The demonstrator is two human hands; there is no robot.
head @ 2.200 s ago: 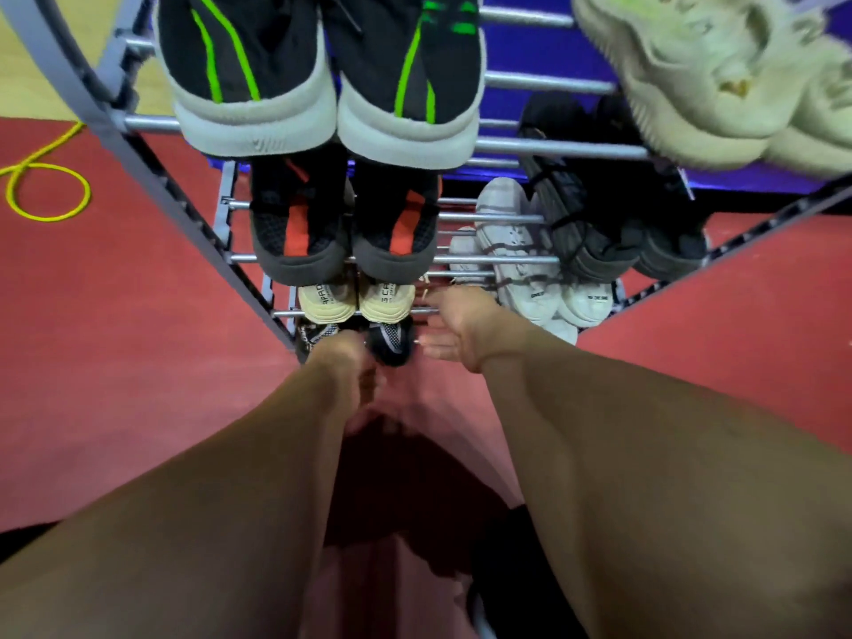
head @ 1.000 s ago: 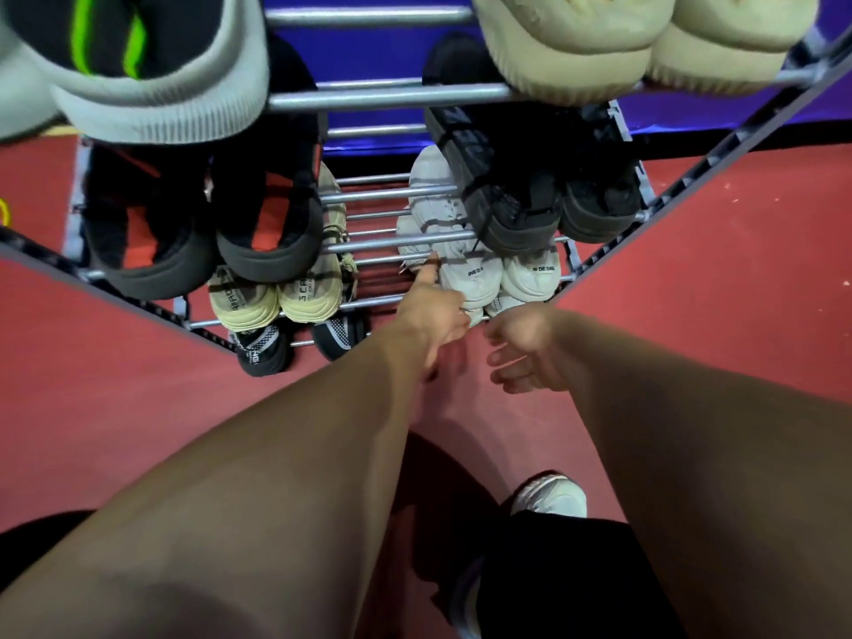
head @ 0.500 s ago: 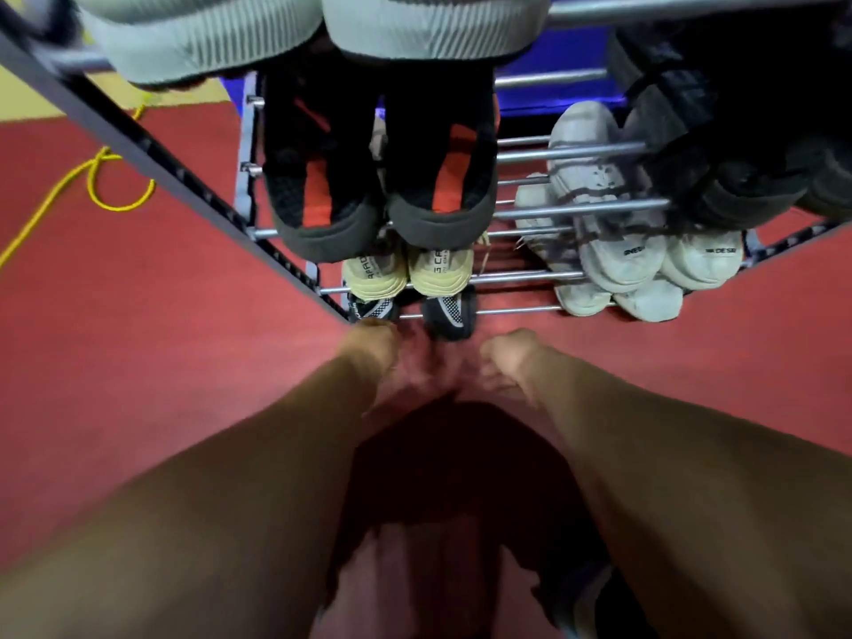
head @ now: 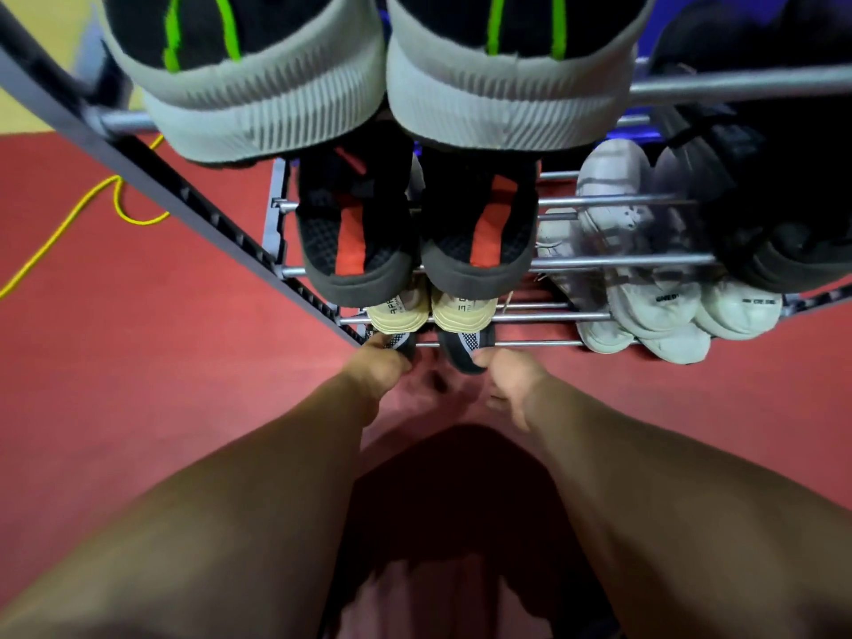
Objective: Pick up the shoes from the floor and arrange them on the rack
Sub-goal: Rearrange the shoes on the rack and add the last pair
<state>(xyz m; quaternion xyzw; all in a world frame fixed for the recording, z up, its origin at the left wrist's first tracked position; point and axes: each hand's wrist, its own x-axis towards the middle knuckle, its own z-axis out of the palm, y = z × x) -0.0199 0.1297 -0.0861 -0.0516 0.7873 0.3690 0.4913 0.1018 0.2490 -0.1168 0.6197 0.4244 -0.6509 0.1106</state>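
Very little lettering reads clearly from where I look down. On the heel of the left cream sneaker [head: 397,312] I can make out dark letters running vertically, something like "APR", with smaller print beside them too fine to read. The right cream sneaker [head: 464,313] shows "3 D" or similar, partly cut off by the shoe above. The heels of the two white sneakers [head: 657,303] [head: 740,306] each carry a short dark printed word, but it is too blurred for me to read.
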